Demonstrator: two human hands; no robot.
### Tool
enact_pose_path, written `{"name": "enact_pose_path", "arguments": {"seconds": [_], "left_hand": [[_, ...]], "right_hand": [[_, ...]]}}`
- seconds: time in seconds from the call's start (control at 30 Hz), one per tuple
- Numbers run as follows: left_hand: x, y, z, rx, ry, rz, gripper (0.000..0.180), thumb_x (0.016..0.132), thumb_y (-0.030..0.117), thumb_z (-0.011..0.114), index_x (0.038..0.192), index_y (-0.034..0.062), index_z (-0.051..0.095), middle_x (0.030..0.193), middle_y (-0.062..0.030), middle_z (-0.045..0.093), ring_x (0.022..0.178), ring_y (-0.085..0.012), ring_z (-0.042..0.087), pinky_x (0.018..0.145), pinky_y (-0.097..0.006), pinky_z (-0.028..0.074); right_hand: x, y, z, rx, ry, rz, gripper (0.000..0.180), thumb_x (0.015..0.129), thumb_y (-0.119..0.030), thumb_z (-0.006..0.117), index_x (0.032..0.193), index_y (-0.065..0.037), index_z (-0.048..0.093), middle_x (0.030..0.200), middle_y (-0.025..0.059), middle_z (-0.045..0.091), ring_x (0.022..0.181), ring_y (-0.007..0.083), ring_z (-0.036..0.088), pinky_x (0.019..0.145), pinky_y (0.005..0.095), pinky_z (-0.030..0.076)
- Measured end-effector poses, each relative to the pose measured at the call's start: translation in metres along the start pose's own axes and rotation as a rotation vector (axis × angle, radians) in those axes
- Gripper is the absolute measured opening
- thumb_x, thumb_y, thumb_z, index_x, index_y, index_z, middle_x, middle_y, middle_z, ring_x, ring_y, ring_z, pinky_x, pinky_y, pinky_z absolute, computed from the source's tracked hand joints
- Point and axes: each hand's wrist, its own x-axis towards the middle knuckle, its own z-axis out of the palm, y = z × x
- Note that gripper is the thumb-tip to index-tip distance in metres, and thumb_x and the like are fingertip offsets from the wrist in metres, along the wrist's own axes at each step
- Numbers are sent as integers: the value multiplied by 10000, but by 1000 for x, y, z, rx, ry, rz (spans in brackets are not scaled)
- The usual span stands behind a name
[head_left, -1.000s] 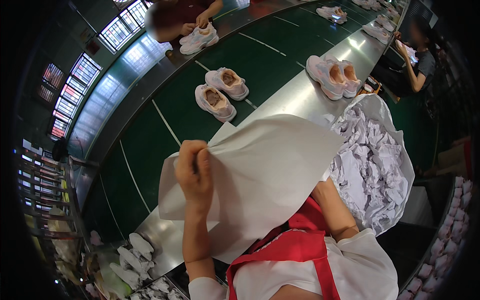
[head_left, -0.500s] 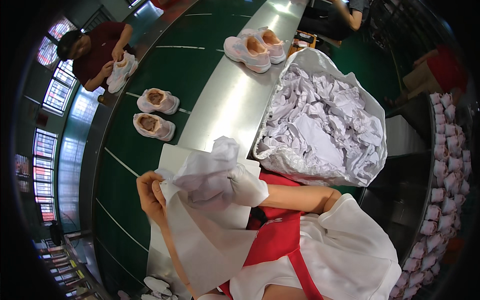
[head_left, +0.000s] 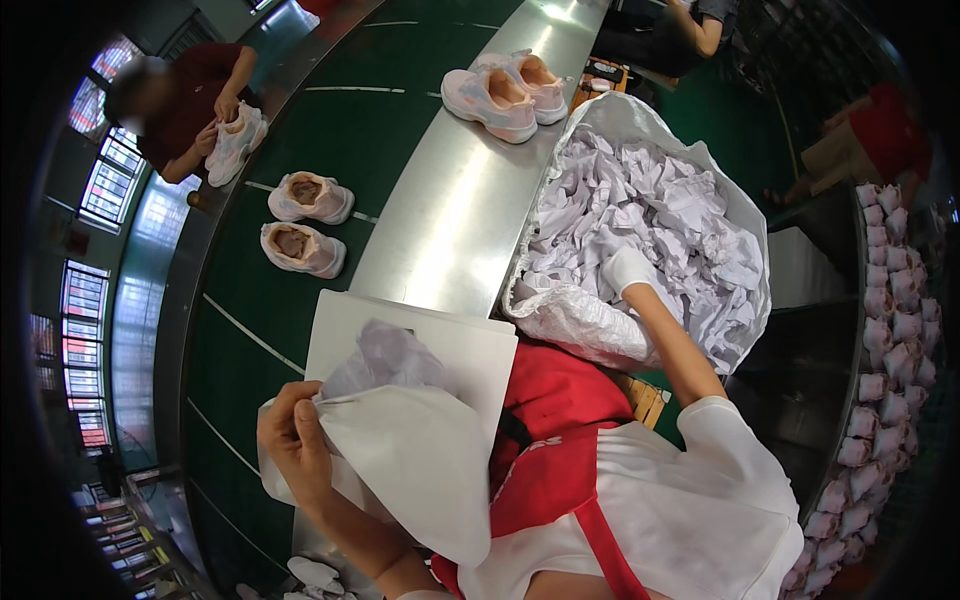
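Observation:
My bare left hand (head_left: 298, 435) is closed, pinching the edge of a large white paper sheet (head_left: 425, 465) that curves over my forearm. Behind the raised sheet lies a crumpled piece of thin white paper (head_left: 385, 358), resting on flat white sheets (head_left: 478, 350) at the bench edge. My right hand (head_left: 628, 270), in a white glove, reaches into a big white woven sack (head_left: 575, 325). Crumpled white papers (head_left: 650, 215) fill that sack, and the gloved fingertips are hidden among them.
Two pink and white sneakers (head_left: 500, 95) stand on the metal bench (head_left: 440, 200). Another pair (head_left: 303, 250) sits on the green belt (head_left: 265, 300). Across it, a person (head_left: 190, 105) handles a sneaker. Many light pink shoes (head_left: 865, 420) line a rack at right.
My right hand has left the crumpled paper, which now lies on the flat sheets, and moved right into the sack. My left hand has shifted lower, still holding the sheet.

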Motion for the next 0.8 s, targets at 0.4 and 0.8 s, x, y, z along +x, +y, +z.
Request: {"name": "enact_pose_path", "arguments": {"seconds": [0.4, 0.8], "left_hand": [[-2, 18, 14, -120, -338, -101, 202, 826, 179, 631, 785, -9, 691, 617, -41, 595, 542, -93, 492, 508, -217, 338], [1, 32, 5, -168, 169, 260, 406, 917, 276, 537, 632, -6, 476, 963, -136, 558, 694, -119, 473, 675, -239, 366]], "right_hand": [[6, 36, -132, 1878, 69, 106, 381, 916, -248, 456, 1222, -34, 526, 1205, 99, 588, 1091, 231, 568, 980, 359, 422], [-198, -238, -131, 2190, -1643, 195, 372, 876, -112, 508, 1225, 18, 493, 1191, 139, 575, 1074, 234, 576, 937, 346, 465]]}}
